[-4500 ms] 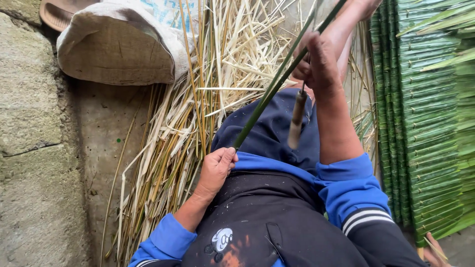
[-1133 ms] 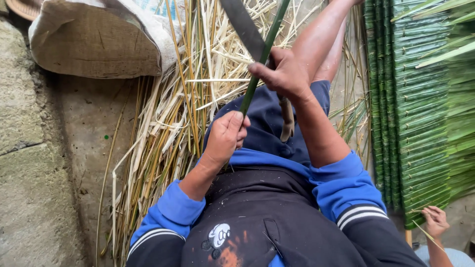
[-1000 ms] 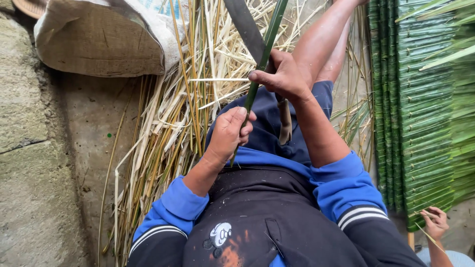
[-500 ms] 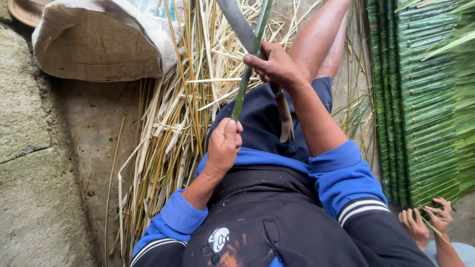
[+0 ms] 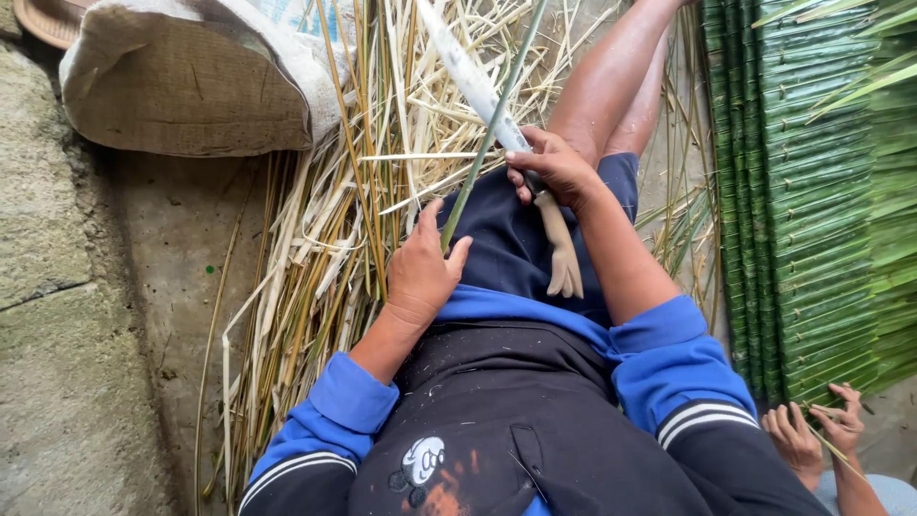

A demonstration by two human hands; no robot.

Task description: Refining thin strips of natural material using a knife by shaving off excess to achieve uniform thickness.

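- Head view: I am sitting on the ground with my legs stretched out, and my left hand (image 5: pixel 420 272) rests on my lap, fingers curled and pinched around the lower end of a thin green stem (image 5: pixel 492 129).
- The stem's long axis runs up and away from me, from my left hand near my body toward the top of the picture, leaning a little to the right as it goes.
- My right hand (image 5: pixel 557 169) sits further out along the stem than my left, closed tight around the pale handle (image 5: pixel 562 250) of a knife (image 5: pixel 470 78).
- The knife's long blade points up and to the left and crosses the stem just above my right hand; whether the edge touches the stem I cannot tell.
- So the stem lies between my two hands: the left is nearer its base, the right nearer its middle.
- A pile of dry yellow strips (image 5: pixel 353 191) lies on the ground to my left, beside a sack (image 5: pixel 191 86).
- Rows of green leaf strips (image 5: pixel 812 191) lie to my right, where another person's hands (image 5: pixel 812 430) hold a thin strip.
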